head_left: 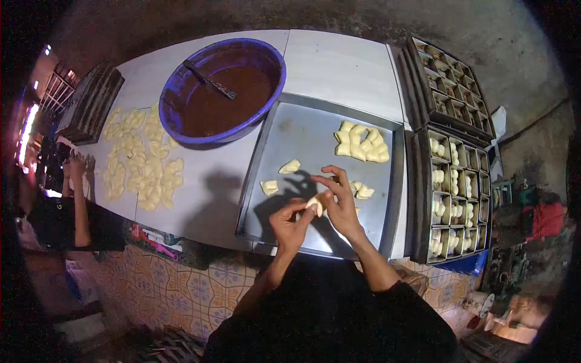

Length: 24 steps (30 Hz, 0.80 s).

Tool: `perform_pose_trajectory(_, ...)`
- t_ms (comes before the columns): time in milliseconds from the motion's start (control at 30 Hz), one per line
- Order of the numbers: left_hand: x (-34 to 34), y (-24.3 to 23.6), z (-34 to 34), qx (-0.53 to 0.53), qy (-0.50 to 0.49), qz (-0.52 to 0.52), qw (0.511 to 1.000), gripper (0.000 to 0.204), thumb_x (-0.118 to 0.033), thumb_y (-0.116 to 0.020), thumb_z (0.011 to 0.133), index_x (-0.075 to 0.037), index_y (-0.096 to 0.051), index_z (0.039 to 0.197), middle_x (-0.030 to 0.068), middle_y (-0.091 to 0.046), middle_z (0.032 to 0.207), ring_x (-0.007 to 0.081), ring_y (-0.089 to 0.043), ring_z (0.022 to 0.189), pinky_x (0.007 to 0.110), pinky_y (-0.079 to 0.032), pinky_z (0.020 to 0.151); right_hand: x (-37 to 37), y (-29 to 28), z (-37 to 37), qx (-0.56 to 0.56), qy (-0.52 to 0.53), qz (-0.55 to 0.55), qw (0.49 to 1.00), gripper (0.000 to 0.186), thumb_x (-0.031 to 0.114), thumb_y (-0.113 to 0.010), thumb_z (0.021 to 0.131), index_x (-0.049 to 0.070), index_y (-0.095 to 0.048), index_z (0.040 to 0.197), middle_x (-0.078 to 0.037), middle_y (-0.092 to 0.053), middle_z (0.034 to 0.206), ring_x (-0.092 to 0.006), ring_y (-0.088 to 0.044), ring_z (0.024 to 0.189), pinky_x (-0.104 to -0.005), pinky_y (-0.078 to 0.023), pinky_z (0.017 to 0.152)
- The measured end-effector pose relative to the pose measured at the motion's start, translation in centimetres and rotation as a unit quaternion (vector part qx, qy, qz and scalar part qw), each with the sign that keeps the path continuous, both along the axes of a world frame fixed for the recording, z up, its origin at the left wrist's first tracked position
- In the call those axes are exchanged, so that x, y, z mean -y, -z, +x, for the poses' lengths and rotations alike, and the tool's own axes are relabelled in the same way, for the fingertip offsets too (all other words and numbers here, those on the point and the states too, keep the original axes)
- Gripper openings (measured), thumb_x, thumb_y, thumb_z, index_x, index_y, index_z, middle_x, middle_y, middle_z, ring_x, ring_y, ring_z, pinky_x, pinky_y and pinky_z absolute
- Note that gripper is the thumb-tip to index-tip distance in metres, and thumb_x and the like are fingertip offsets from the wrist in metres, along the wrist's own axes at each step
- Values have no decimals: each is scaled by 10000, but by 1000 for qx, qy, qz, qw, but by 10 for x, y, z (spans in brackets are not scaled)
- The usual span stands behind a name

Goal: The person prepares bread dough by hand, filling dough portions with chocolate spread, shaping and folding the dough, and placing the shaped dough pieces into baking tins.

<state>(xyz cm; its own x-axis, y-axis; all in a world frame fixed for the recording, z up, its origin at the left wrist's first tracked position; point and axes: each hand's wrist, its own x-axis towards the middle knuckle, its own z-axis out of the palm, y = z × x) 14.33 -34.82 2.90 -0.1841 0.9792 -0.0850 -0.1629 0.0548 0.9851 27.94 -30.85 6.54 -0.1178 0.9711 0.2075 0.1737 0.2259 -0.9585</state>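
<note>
My left hand [289, 222] pinches a small piece of pale dough [314, 206] between thumb and fingers, above the near part of a shallow metal tray [302, 121]. My right hand [342, 209] grips the same piece from the other side with its thumb, while its upper fingers stay bent above. Two loose dough pieces lie on the tray to the left, one of them a squarish piece [269, 187]. Behind my right fingers sit more pieces [364, 192], partly hidden. A cluster of dough pieces [361, 142] rests in the tray's far right corner.
A blue basin [275, 112] with brown contents and a dark brush [209, 80] stands beyond the tray. Many dough pieces [145, 163] cover the table's left part. Divided moulds [460, 193], some holding dough, stand at right. Another person's arm [80, 206] is at far left.
</note>
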Motion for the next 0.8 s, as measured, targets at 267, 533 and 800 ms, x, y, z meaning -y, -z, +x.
perform_pose_trajectory(267,-35,-4,-9,670,208,-74,709,746,-550,-513,893,85,-473,1283,207,-581,1213,297,-586,1048,388,-462,924,-27,22,5,-78,-168,-61,981,1013,495,-750,732,42,-206,1456,-133,-325,1423,-266,-354,1309,-406,-304,1068)
perform_pose_trajectory(533,-270,-73,-116,-200,68,-53,976,821,-631,-308,940,102,-509,1253,291,-573,1203,290,-553,1163,368,-420,993,-30,52,14,-181,-120,-104,971,1108,506,-779,717,174,-94,1523,-105,-236,1494,-217,-399,1200,-316,-464,830)
perform_pose_trajectory(800,-314,10,-153,-422,117,-179,881,819,-671,-189,927,-8,-668,890,184,-659,782,361,-601,677,479,-470,636,-20,78,9,-250,-112,-149,950,1036,50,-753,741,158,-81,1523,-111,-277,1468,-215,-412,1185,-311,-461,856)
